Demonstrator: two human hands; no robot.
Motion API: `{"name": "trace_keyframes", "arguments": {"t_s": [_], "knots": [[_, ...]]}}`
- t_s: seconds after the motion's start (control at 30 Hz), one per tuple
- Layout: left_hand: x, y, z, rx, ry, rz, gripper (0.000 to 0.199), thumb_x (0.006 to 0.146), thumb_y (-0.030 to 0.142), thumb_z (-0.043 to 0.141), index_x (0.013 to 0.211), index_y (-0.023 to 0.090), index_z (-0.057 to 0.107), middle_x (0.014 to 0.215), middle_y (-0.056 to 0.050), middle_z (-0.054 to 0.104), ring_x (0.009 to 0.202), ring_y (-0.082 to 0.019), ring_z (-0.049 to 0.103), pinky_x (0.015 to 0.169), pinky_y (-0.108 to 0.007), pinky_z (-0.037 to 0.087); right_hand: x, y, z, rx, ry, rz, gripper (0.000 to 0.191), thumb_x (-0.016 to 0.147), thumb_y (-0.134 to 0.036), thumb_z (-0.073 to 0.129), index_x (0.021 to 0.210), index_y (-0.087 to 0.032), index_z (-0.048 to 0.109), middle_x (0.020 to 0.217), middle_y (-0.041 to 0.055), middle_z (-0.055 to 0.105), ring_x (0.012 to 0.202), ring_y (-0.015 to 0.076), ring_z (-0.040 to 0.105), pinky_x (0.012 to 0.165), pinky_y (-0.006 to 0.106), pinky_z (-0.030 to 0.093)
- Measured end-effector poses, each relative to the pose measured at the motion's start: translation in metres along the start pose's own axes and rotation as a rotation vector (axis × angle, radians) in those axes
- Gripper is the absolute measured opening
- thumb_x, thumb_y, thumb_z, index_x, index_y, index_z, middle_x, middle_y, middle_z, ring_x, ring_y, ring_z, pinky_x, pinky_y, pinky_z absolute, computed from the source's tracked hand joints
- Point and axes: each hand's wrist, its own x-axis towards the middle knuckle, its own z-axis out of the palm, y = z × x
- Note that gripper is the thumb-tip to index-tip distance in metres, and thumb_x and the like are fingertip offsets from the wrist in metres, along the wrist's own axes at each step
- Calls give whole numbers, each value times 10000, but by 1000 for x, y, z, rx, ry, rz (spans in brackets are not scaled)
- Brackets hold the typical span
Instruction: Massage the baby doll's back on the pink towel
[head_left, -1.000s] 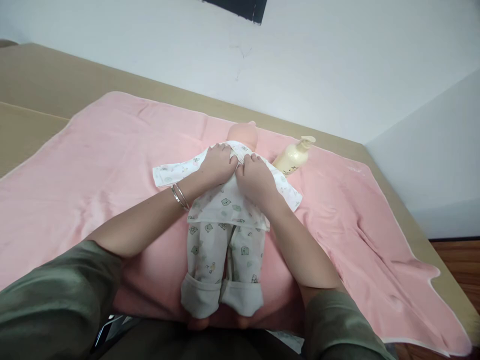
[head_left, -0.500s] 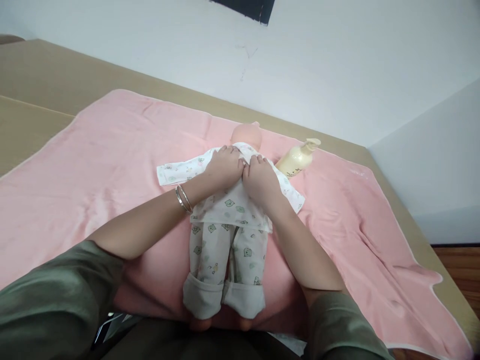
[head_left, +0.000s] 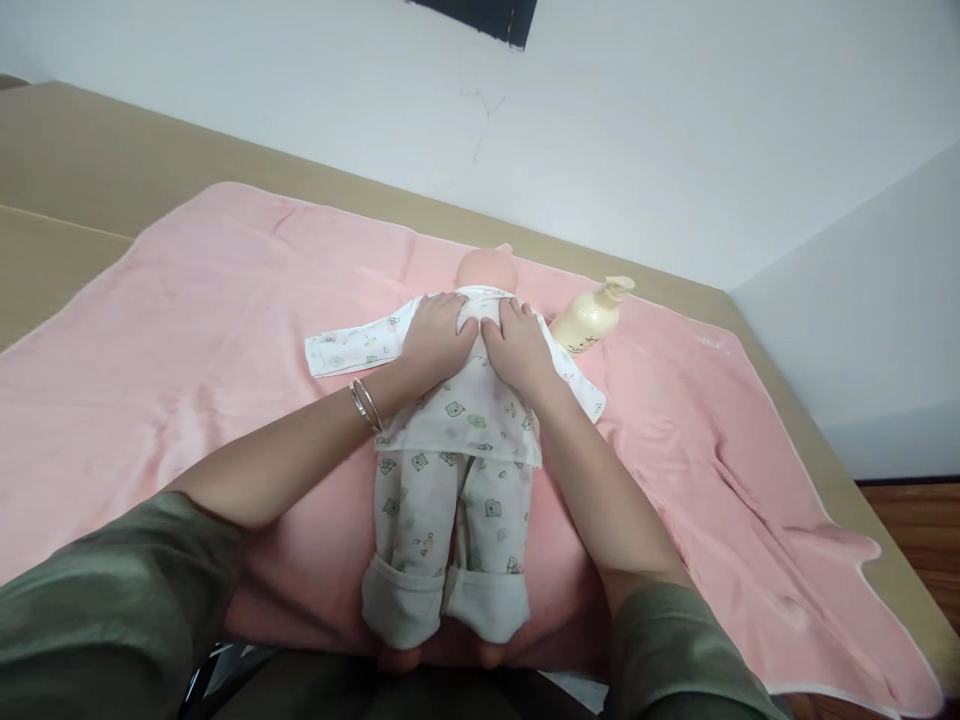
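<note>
A baby doll (head_left: pixel 487 270) lies face down on a pink blanket (head_left: pixel 247 280), its head away from me and its feet at the near edge. It wears a white printed top (head_left: pixel 472 415) and matching trousers (head_left: pixel 427 505) with turned-up cuffs. My left hand (head_left: pixel 439 335) rests flat on the left side of the doll's upper back, fingers stretched toward the shoulder. On the right side lies my right hand (head_left: pixel 517 345), likewise flat, its thumb close to the left one. Both palms press on the top and hide part of it.
A cream pump bottle (head_left: pixel 589 318) lies tilted on the blanket beside the doll's right shoulder. Under the blanket is a tan table (head_left: pixel 90 135), with a white wall (head_left: pixel 637 130) behind it. A dark panel (head_left: pixel 487 18) hangs on the wall.
My hands have moved slightly apart across the doll's upper back, and the fingers now lie flatter and straighter. More of the top shows between them. The view has shifted slightly.
</note>
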Motion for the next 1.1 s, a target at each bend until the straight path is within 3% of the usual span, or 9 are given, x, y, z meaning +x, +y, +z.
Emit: {"name": "trace_keyframes", "arguments": {"t_s": [0.13,0.27,0.33,0.47,0.63,0.83,1.0,1.1], "knots": [[0,0,-1,-9,2,-5,476,942,275,386,1281,72,651,1304,-182,714,1242,-312,632,1147,-453,463,-9,-7,-8,-16,-38,-15,612,1050,-328,328,1516,55,426,1632,304,414,1562,407,347,1278,567,286],[-1,1,-2,-20,0,-32,455,936,289,395,1240,101,676,1285,-176,722,1230,-314,644,1139,-463,477,-27,-21,-31,110,-68,-131,499,1042,-309,327,1401,-87,594,1575,196,539,1534,314,430,1250,491,391],[-1,0,-1,-31,7,-17,454,929,297,404,1228,98,681,1282,-181,721,1224,-318,644,1137,-471,481,-30,-23,-36,174,-35,-162,506,1039,-325,327,1416,-124,598,1605,152,521,1555,282,411,1271,482,380],[-4,-4,4,-40,100,9,442,912,288,414,1216,117,687,1285,-171,721,1286,-322,612,1186,-504,448,-22,-17,-16,177,94,-157,587,1010,-274,346,1538,-60,484,1681,161,411,1614,267,303,1337,502,267],[-8,-7,10,-56,221,41,457,885,243,426,1259,156,673,1335,-137,711,1383,-297,560,1234,-525,403,-11,-7,15,130,185,-109,572,963,-193,343,1464,-40,573,1618,185,499,1574,279,381,1337,521,262],[-8,-6,9,-66,187,26,456,898,240,400,1244,131,676,1287,-145,720,1309,-295,591,1216,-492,422,-15,-9,4,109,222,-101,592,955,-209,380,1507,-59,532,1657,165,450,1599,302,328,1329,537,253],[-7,-5,7,-57,169,13,421,899,246,400,1191,159,690,1234,-137,732,1262,-310,609,1190,-508,438,-14,-11,5,108,94,-103,563,952,-245,422,1482,-137,576,1658,131,457,1595,359,320,1294,651,245],[-7,-6,7,-51,171,6,405,910,255,402,1178,173,693,1201,-128,739,1250,-313,617,1173,-509,450,-15,-11,0,145,95,-116,562,946,-259,439,1480,-154,579,1670,114,443,1599,339,319,1308,630,230]]}}
